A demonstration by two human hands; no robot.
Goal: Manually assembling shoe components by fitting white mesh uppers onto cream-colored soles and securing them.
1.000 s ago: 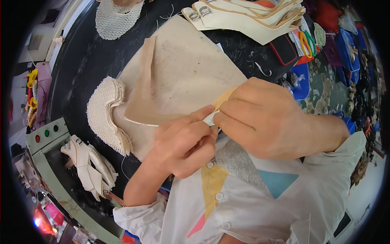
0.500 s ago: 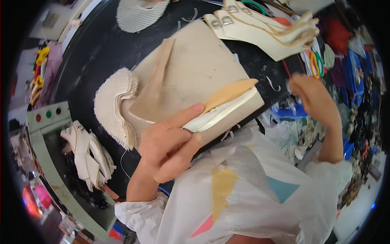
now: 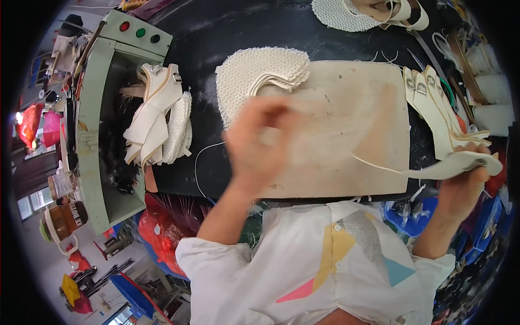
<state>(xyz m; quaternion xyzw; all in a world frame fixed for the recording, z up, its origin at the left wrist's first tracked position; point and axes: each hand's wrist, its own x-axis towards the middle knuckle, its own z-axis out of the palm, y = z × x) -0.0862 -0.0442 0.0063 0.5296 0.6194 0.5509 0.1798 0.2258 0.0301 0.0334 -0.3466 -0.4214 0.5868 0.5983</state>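
My right hand [image 3: 463, 187] is closed on a white shoe strap [image 3: 449, 167] with a small metal buckle, at the right edge of the beige board [image 3: 346, 181]. A tan piece [image 3: 382, 130], smeared by motion, lies over the board's right side and seems to join the strap. Above the board's left edge is my left hand [image 3: 260, 141]; blur hides what its fingers do. Beside it sits a stack of cream woven pieces [image 3: 260, 67] with curved edges. Several buckled white straps [image 3: 433, 103] lie just beyond my right hand.
A green metal box [image 3: 95, 141] with three buttons stands at the left. Crossed white straps with woven parts [image 3: 154, 119] lie beside it on the black table [image 3: 203, 108]. Another woven piece [image 3: 344, 15] is at the far edge. A blue tray [image 3: 414, 216] sits below the right edge.
The view has turned and shifted. My right hand, empty before, now grips the white strap at the right. My left hand has come off the strap, and the tan piece has moved right.
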